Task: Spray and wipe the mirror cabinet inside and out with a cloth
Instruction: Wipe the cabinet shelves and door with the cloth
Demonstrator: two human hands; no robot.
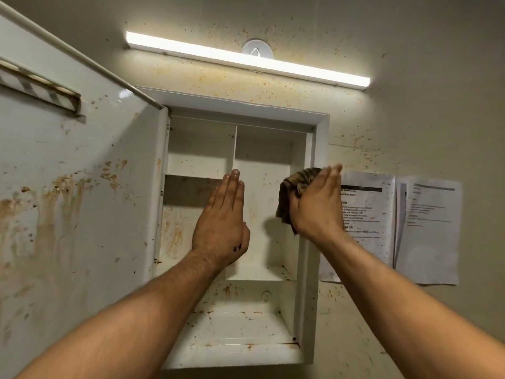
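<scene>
The white mirror cabinet (319, 149) hangs open on the wall, its shelves and back spotted with brown stains. Its door (76, 192) swings out to the left, its inner face smeared with brown streaks. My left hand (222, 220) is raised flat, fingers straight and together, in front of the cabinet's middle divider. My right hand (317, 203) holds a dark striped cloth (293, 190) against the cabinet's right inner side, near the frame. No spray bottle is in view.
A lit strip lamp (246, 60) runs above the cabinet, with a round white fitting (257, 49) behind it. Two printed sheets (426, 228) are stuck on the wall right of the cabinet. The wall is speckled with brown spots.
</scene>
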